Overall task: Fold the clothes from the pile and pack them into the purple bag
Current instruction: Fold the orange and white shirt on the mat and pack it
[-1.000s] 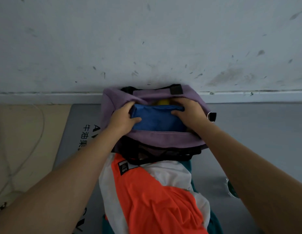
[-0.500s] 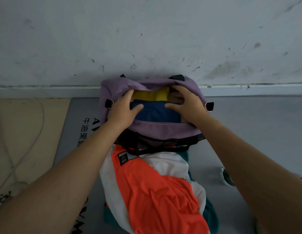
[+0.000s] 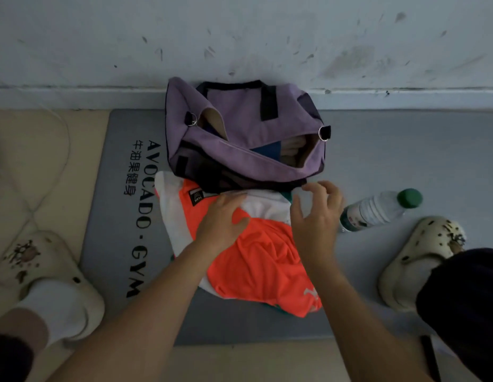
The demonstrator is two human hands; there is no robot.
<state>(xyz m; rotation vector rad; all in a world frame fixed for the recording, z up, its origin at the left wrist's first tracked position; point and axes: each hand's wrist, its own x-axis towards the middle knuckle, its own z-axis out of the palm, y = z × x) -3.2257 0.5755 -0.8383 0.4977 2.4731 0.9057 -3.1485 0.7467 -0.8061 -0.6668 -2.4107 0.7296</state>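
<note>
Head view: my left hand rests palm down, fingers straight, on the orange and white garment; its grip is not closed on anything. My right hand is just beside it to the right, fingers spread and loosely curved above the white upper edge of the same garment, grip relaxed and holding nothing; I cannot tell whether its fingertips touch the cloth. The garment lies crumpled on top of the clothes pile, with teal fabric showing beneath it. The pile sits on the grey mat, which carries black lettering. The purple bag stands at the far end of the mat, against the wall, touching the upper edge of the pile. Its top opening is unzipped, and blue fabric shows inside. A water bottle with a green cap lies on the floor to the right of my right hand. One cream clog is at far right, another at far left.
</note>
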